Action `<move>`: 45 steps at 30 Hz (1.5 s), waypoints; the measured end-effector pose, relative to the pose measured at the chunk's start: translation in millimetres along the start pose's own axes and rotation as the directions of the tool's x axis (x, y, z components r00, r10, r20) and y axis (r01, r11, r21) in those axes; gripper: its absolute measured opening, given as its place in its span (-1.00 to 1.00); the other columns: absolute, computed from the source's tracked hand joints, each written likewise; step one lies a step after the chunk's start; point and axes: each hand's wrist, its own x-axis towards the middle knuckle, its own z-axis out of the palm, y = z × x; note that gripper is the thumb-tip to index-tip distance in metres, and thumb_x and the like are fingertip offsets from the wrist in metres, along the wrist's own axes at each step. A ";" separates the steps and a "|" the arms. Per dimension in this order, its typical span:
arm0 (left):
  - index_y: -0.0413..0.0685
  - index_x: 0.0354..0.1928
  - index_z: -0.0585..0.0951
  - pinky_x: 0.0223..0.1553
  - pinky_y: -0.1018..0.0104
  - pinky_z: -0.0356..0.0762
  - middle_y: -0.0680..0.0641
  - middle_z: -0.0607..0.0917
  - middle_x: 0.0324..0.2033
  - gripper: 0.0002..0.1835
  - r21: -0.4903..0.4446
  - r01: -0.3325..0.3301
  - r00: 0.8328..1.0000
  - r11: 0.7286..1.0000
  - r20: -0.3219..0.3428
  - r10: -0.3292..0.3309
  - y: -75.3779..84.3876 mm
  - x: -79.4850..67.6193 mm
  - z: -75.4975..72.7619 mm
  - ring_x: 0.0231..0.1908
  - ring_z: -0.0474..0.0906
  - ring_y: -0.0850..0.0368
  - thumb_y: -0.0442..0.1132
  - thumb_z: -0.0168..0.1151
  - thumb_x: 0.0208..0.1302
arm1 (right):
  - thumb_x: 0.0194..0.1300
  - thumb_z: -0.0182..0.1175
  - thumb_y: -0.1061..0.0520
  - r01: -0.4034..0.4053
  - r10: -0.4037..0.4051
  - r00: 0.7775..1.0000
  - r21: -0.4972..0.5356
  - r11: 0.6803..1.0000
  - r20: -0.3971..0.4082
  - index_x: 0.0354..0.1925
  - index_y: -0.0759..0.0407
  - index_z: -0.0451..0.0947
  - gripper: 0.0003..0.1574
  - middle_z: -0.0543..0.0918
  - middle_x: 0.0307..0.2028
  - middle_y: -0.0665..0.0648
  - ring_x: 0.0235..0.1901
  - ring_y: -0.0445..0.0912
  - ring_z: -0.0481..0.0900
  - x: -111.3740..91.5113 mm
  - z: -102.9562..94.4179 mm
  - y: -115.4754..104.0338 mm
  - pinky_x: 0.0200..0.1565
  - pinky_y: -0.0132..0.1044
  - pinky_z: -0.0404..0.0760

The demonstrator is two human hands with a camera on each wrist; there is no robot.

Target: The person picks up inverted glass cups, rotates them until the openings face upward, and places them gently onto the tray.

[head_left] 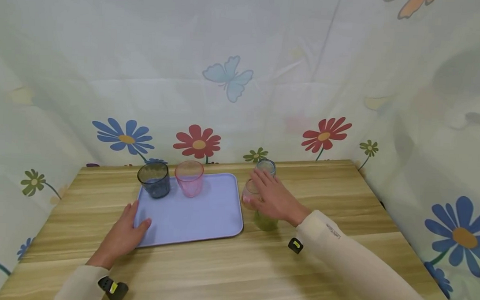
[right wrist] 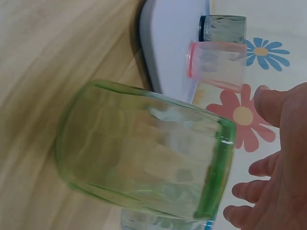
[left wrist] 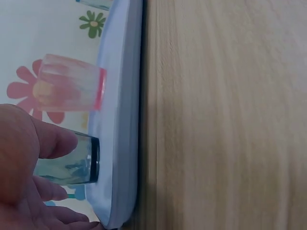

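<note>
My left hand (head_left: pixel 127 232) rests at the left edge of the pale blue tray (head_left: pixel 198 219), fingers along the rim and thumb over it. A dark blue-grey glass (head_left: pixel 155 182) and a pink glass (head_left: pixel 189 180) stand on the tray's far left part. My right hand (head_left: pixel 276 196) is over several glasses right of the tray, fingers extended. A green glass (right wrist: pixel 144 148) stands under it, thick end up. Beside the fingers is a pale pinkish glass (head_left: pixel 249 198), partly hidden; contact cannot be told. Behind the fingertips stands a blue-rimmed glass (head_left: pixel 266 166).
The wooden table (head_left: pixel 204 276) runs back to a hanging cloth (head_left: pixel 155 76) printed with flowers and a butterfly. More cloth encloses the left and right sides. The glasses on the right stand close together near the tray's right edge.
</note>
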 end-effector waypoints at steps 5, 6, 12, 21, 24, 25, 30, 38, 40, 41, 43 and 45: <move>-0.62 0.55 -0.13 0.54 -0.45 -0.07 -0.67 -0.09 0.52 -0.15 0.005 -0.018 1.000 1.000 0.012 0.018 -9.0 0.6 0.8 0.55 -0.14 -0.61 -0.17 0.02 0.55 | 0.51 0.08 -0.37 -0.035 0.035 0.999 -0.007 0.999 -0.010 0.66 0.13 0.00 0.06 0.04 0.67 0.27 0.67 0.26 -0.04 -2.6 9.1 2.6 0.61 0.32 0.02; -0.63 0.54 -0.13 0.54 -0.45 -0.06 -0.67 -0.08 0.52 -0.16 0.005 -0.023 1.000 1.000 0.015 0.022 -10.4 0.7 0.7 0.55 -0.12 -0.61 -0.19 0.02 0.55 | 0.51 0.10 -0.37 -0.042 0.042 0.999 -0.005 0.999 -0.010 0.66 0.13 -0.01 0.07 0.05 0.67 0.27 0.67 0.26 -0.03 -2.9 11.0 3.0 0.61 0.32 0.03; -0.66 0.52 -0.05 0.51 -0.44 0.07 -0.67 0.04 0.49 -0.22 0.044 -0.030 0.999 0.999 0.036 0.029 -16.7 1.3 -2.1 0.51 0.02 -0.61 -0.24 -0.02 0.53 | 0.46 0.18 -0.34 -0.087 0.087 0.996 0.005 0.996 0.008 0.68 0.15 -0.08 0.16 -0.01 0.68 0.26 0.68 0.20 -0.07 -5.2 21.2 3.1 0.60 0.32 0.07; -0.63 0.53 0.00 0.49 -0.45 0.12 -0.65 0.08 0.48 -0.24 0.050 -0.019 0.997 0.999 0.072 0.015 -20.1 0.8 -9.5 0.50 0.05 -0.61 -0.22 -0.02 0.54 | 0.48 0.20 -0.27 -0.083 0.083 0.996 -0.009 0.996 -0.009 0.66 0.22 -0.05 0.12 -0.02 0.67 0.32 0.66 0.26 -0.04 -6.0 24.7 0.7 0.58 0.35 0.10; -0.62 0.53 0.00 0.49 -0.45 0.11 -0.65 0.08 0.49 -0.25 0.046 -0.022 0.997 0.999 0.073 0.019 -18.9 0.3 -9.9 0.50 0.04 -0.60 -0.24 -0.02 0.54 | 0.49 0.20 -0.25 -0.067 0.066 0.998 -0.039 0.997 -0.025 0.65 0.24 -0.01 0.09 0.02 0.66 0.34 0.65 0.29 0.01 -3.8 23.5 1.0 0.57 0.34 0.15; -0.62 0.53 0.00 0.49 -0.45 0.10 -0.64 0.07 0.49 -0.25 0.046 -0.022 0.997 0.999 0.073 0.019 -19.1 0.3 -9.7 0.51 0.04 -0.60 -0.24 -0.02 0.54 | 0.49 0.20 -0.24 -0.057 0.055 0.998 -0.048 0.997 -0.033 0.63 0.24 0.04 0.06 0.05 0.65 0.34 0.64 0.29 0.04 -2.3 22.5 0.5 0.56 0.33 0.17; -0.58 0.55 -0.01 0.49 -0.45 0.09 -0.63 0.07 0.50 -0.26 0.042 -0.012 0.998 0.999 0.069 0.010 -19.5 -0.4 -7.7 0.51 0.03 -0.60 -0.25 -0.03 0.54 | 0.48 0.23 -0.16 -0.014 0.010 0.998 -0.066 0.998 -0.056 0.50 0.25 0.30 -0.16 0.25 0.58 0.35 0.58 0.29 0.21 7.7 15.9 -3.7 0.54 0.25 0.28; -0.54 0.57 -0.04 0.51 -0.45 0.03 -0.61 0.03 0.52 -0.25 0.021 -0.011 0.997 1.000 0.070 0.009 -18.6 -2.3 -7.2 0.53 -0.02 -0.58 -0.27 -0.04 0.54 | 0.37 0.34 0.03 -0.013 0.001 0.997 -0.145 0.989 -0.083 -0.03 0.16 0.61 -0.71 0.69 -0.03 0.10 -0.19 0.02 0.71 25.6 10.1 -13.7 -0.07 -0.05 0.78; -0.53 0.57 -0.06 0.51 -0.45 0.01 -0.60 0.01 0.53 -0.25 0.013 0.001 0.997 1.000 0.076 -0.002 -18.0 -2.7 -7.8 0.54 -0.04 -0.58 -0.27 -0.04 0.55 | 0.31 0.39 0.06 -0.021 0.006 0.996 -0.174 0.985 -0.088 -0.10 0.14 0.62 -0.74 0.71 -0.13 0.09 -0.26 -0.01 0.70 29.3 8.3 -16.2 -0.13 -0.07 0.78; -0.53 0.57 -0.06 0.52 -0.45 0.00 -0.60 0.00 0.53 -0.25 0.011 0.006 0.997 1.000 0.078 -0.007 -17.8 -2.9 -8.1 0.54 -0.05 -0.58 -0.27 -0.04 0.55 | 0.29 0.40 0.07 -0.022 0.007 0.996 -0.185 0.982 -0.086 -0.12 0.14 0.63 -0.75 0.72 -0.17 0.09 -0.28 -0.01 0.70 31.1 7.5 -17.1 -0.14 -0.08 0.78; -0.53 0.58 -0.07 0.52 -0.45 -0.01 -0.60 -0.01 0.53 -0.25 0.010 0.011 0.997 1.000 0.081 -0.012 -17.9 -3.3 -8.4 0.54 -0.06 -0.58 -0.27 -0.04 0.55 | 0.24 0.44 0.09 -0.028 0.014 0.997 -0.198 0.980 -0.074 -0.17 0.13 0.62 -0.75 0.72 -0.27 0.08 -0.33 -0.03 0.69 34.2 6.4 -18.5 -0.17 -0.10 0.78; -0.52 0.58 -0.07 0.52 -0.45 -0.01 -0.59 -0.01 0.54 -0.25 0.008 0.016 0.996 1.000 0.082 -0.017 -18.7 -3.9 -8.1 0.55 -0.06 -0.58 -0.27 -0.04 0.55 | 0.22 0.43 0.13 -0.031 0.019 0.998 -0.198 0.980 -0.063 -0.25 0.12 0.59 -0.80 0.68 -0.39 0.06 -0.40 -0.06 0.63 37.7 5.6 -18.9 -0.25 -0.13 0.74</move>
